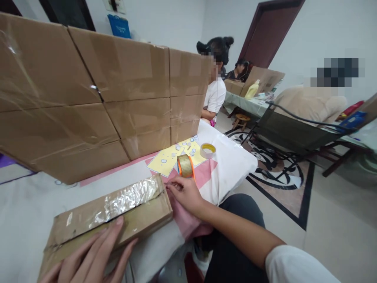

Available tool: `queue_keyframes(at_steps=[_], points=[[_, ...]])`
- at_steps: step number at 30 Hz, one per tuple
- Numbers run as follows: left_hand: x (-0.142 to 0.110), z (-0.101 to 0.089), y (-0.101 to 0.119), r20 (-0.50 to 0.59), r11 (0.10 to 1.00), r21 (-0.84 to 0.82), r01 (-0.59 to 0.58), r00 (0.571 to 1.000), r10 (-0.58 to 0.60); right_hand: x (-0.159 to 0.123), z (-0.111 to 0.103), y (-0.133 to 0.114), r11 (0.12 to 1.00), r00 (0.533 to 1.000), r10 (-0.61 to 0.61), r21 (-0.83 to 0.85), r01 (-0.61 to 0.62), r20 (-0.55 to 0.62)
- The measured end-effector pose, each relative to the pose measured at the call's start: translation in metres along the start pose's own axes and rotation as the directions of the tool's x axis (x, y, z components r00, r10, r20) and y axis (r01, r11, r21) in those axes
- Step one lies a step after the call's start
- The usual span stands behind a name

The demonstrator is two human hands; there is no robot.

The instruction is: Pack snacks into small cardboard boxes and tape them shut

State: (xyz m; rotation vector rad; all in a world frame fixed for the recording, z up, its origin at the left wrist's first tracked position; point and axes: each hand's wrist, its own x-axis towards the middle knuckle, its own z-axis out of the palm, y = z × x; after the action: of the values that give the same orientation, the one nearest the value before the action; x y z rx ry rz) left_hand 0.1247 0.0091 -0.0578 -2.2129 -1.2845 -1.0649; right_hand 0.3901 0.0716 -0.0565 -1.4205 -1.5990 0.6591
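Note:
A long cardboard box (141, 224) with shiny tape along its top seam lies in front of me on the table. My left hand (91, 253) rests on its near top edge, fingers stretched out and the thumb lower by the near side. At the box's right end, my right hand (184, 194) is closed in a pinch. A thin dark tip shows between its fingertips, close to the box corner; what it is I cannot make out. Just beyond that hand stands a brown tape roll (185, 165) with orange on it. Farther back lies a pale tape roll (207, 150).
A wall of stacked, taped cardboard boxes (138, 74) stands along the table's far side. The patterned cloth (232, 157) covers the table. A person in a white shirt (216, 94) sits beyond the boxes. On the right, another person sits in a dark folding chair (291, 129).

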Motion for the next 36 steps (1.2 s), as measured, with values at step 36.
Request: queue_keyframes(at_steps=[36], points=[[-0.003,-0.023,-0.008,0.205,0.999,0.015,0.041,0.978,-0.043,-0.065,0.009,0.009,0.930,0.918,-0.310,-0.122,0.346,0.246]])
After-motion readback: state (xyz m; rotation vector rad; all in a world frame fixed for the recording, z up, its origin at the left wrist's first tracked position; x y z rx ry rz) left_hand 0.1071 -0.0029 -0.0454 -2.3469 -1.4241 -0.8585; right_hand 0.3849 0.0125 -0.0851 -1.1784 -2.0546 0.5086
